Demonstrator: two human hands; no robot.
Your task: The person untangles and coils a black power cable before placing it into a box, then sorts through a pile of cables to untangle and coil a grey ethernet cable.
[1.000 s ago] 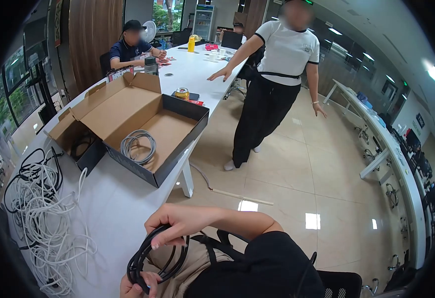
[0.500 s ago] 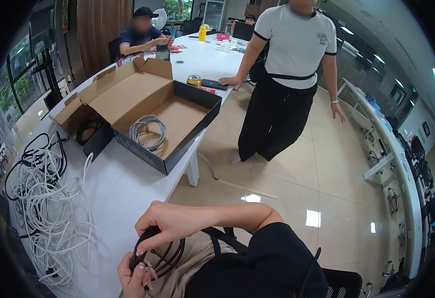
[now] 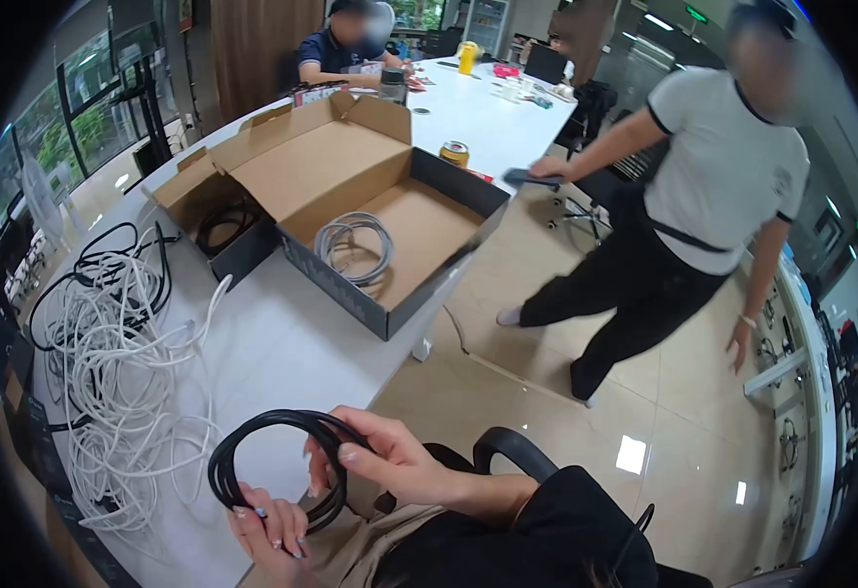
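Head view: black cable coil [image 3: 253,441] is held just over the near edge of the surface [image 3: 282,343], close to the lap. Left hand [image 3: 270,534] grip is clenched on the coil's lower arc; right hand [image 3: 390,463] grip is pinched on its right side. The coil is judged nearly wound, not yet boxed. One grey coil [image 3: 354,245] is already laid in the open cardboard box [image 3: 429,289]; a dark coil [image 3: 221,223] is seen in the smaller box [image 3: 248,257] beside it. White cable tangle [image 3: 120,392] is left loose and unsorted
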